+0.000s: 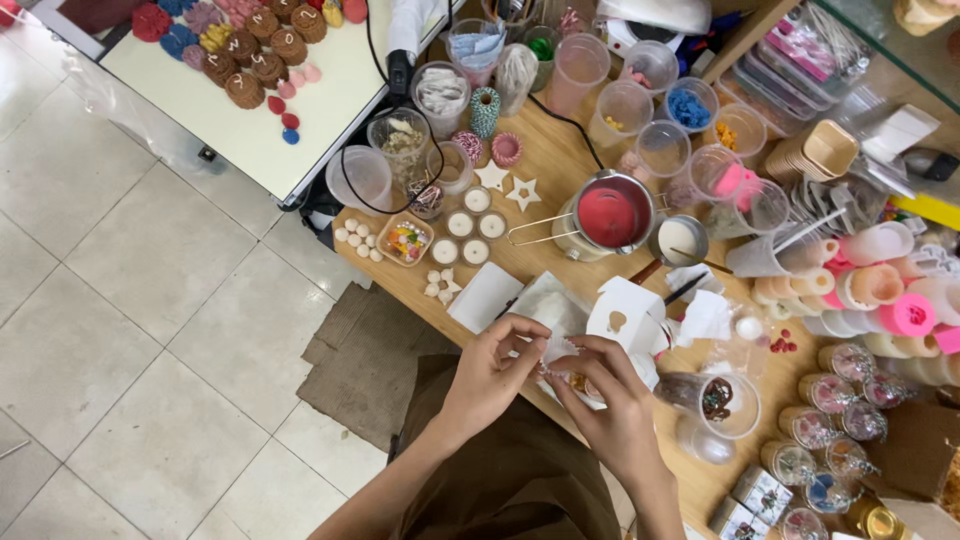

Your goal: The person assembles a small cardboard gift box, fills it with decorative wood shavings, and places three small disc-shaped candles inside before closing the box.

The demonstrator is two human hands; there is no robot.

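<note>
Clear, crinkly wrap (556, 348) is pinched between both hands, just above the near edge of the wooden desk (560, 165). The left hand (490, 375) grips the wrap with thumb and fingertips from one side. The right hand (612, 400) grips it from the other side, with the fingers curled over a small thing inside. That small thing looks brownish and orange, but it is mostly hidden, so its kind cannot be told. The wrap looks thin, shiny and a bit bunched up where the fingers meet.

Just past the right hand stands a white paper box (625, 320) with a little heart-shaped hole. Just past the left hand lies a flat white card (483, 297). Further out from the hands sits a metal pot (612, 212) full of pink wax, with a long wire handle. Beside it is a small metal cup (680, 240) of white stuff. Near the right hand, to its outer side, is a clear cup (722, 402) with dark bits in it. Far beyond the left hand are small white candles (468, 236) in a group and two white stars (508, 184). Many clear plastic cups stand at the far side of the desk.
</note>
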